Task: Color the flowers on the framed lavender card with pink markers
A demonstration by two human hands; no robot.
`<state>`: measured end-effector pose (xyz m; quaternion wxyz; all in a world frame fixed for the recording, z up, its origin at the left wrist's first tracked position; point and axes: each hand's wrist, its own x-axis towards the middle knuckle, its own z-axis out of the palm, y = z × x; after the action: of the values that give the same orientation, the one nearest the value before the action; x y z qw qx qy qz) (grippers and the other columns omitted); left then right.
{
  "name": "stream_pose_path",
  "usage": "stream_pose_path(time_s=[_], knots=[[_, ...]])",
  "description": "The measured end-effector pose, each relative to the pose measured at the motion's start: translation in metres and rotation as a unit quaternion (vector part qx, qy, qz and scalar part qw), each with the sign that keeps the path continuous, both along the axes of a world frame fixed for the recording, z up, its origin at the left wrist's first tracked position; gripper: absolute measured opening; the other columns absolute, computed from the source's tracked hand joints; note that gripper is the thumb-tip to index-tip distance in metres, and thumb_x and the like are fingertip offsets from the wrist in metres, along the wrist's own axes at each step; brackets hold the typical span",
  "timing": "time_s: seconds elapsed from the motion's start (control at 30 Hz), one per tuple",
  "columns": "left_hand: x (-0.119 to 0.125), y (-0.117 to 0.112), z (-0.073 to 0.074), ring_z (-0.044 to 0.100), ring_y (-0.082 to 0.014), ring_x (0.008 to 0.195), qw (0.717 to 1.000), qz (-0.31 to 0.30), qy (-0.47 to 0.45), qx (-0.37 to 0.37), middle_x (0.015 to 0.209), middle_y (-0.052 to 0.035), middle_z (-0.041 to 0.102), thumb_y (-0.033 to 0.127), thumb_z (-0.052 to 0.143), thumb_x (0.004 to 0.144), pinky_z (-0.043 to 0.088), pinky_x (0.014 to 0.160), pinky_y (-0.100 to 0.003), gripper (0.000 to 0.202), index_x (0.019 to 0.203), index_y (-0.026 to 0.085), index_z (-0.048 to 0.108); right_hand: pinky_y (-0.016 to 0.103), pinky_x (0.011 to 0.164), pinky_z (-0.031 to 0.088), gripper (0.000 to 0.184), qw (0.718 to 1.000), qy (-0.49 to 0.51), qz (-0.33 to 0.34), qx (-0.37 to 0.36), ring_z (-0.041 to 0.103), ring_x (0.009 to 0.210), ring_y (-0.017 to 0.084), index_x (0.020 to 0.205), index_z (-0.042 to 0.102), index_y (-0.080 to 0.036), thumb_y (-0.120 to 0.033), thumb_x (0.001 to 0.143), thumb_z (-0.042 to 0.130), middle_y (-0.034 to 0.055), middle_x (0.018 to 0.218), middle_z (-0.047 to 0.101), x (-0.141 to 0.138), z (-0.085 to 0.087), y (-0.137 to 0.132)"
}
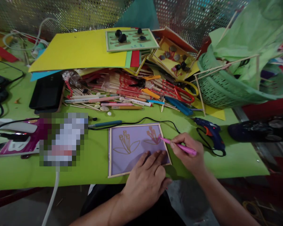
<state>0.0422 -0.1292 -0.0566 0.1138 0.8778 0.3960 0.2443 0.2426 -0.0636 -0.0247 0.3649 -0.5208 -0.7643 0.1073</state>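
Observation:
A purple card [135,135] with a thin wooden stick frame lies on the green tabletop. Two flower drawings in brownish outline are on it; the right flower [152,135] has pinkish marks inside its lines. My right hand [190,152] pinches a pink marker [182,147], its tip at the right flower near the frame's edge. My left hand [149,171] lies flat with fingers stretched over the card's lower right part, covering that corner of the frame in part.
A blue glue gun [211,131] lies right of my right hand, a dark bottle [250,130] beyond it. Behind the card are pens, scissors [182,94] and wooden sticks. A green basket [240,84] stands back right; a black phone [47,91] and blurred-out device [66,139] are left.

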Motion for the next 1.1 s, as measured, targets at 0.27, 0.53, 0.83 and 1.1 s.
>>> stream_pose_path(time_s=[0.27, 0.53, 0.83, 1.1], knots=[[0.0008, -0.0003, 0.0005, 0.049, -0.0207, 0.143, 1.0, 0.002, -0.001, -0.001, 0.148, -0.0065, 0.061, 0.044, 0.053, 0.103, 0.037, 0.119, -0.042, 0.026, 0.099, 0.02, 0.062, 0.024, 0.053, 0.051, 0.012, 0.999, 0.017, 0.035, -0.029, 0.066, 0.054, 0.014, 0.082, 0.06, -0.023, -0.015, 0.086, 0.067, -0.0028, 0.067, 0.068, -0.0001, -0.0001, -0.0024], [0.0006, -0.0008, -0.0008, 0.049, -0.0203, 0.144, 1.0, 0.003, -0.006, -0.001, 0.147, -0.0071, 0.062, 0.044, 0.056, 0.102, 0.037, 0.121, -0.041, 0.026, 0.102, 0.019, 0.063, 0.024, 0.053, 0.052, 0.011, 0.999, 0.019, 0.026, -0.036, 0.068, 0.055, 0.015, 0.084, 0.061, -0.024, -0.017, 0.087, 0.068, -0.0014, 0.068, 0.07, 0.0009, -0.0006, -0.0022], [0.0011, -0.0001, -0.0011, 0.05, -0.0211, 0.143, 1.0, 0.003, -0.008, 0.002, 0.148, -0.0066, 0.061, 0.043, 0.053, 0.103, 0.037, 0.12, -0.042, 0.026, 0.101, 0.019, 0.062, 0.023, 0.053, 0.052, 0.01, 0.999, 0.019, 0.031, -0.033, 0.066, 0.054, 0.014, 0.083, 0.06, -0.023, -0.016, 0.087, 0.067, -0.0022, 0.068, 0.068, 0.0003, 0.0012, -0.0022], [0.001, -0.0009, -0.0006, 0.05, -0.0205, 0.143, 1.0, 0.005, -0.006, 0.004, 0.148, -0.0061, 0.061, 0.044, 0.053, 0.103, 0.035, 0.121, -0.041, 0.026, 0.101, 0.019, 0.062, 0.023, 0.052, 0.051, 0.01, 0.998, 0.022, 0.034, -0.038, 0.066, 0.055, 0.013, 0.082, 0.06, -0.023, -0.017, 0.087, 0.068, -0.0025, 0.068, 0.068, 0.0017, 0.0013, -0.0028]])
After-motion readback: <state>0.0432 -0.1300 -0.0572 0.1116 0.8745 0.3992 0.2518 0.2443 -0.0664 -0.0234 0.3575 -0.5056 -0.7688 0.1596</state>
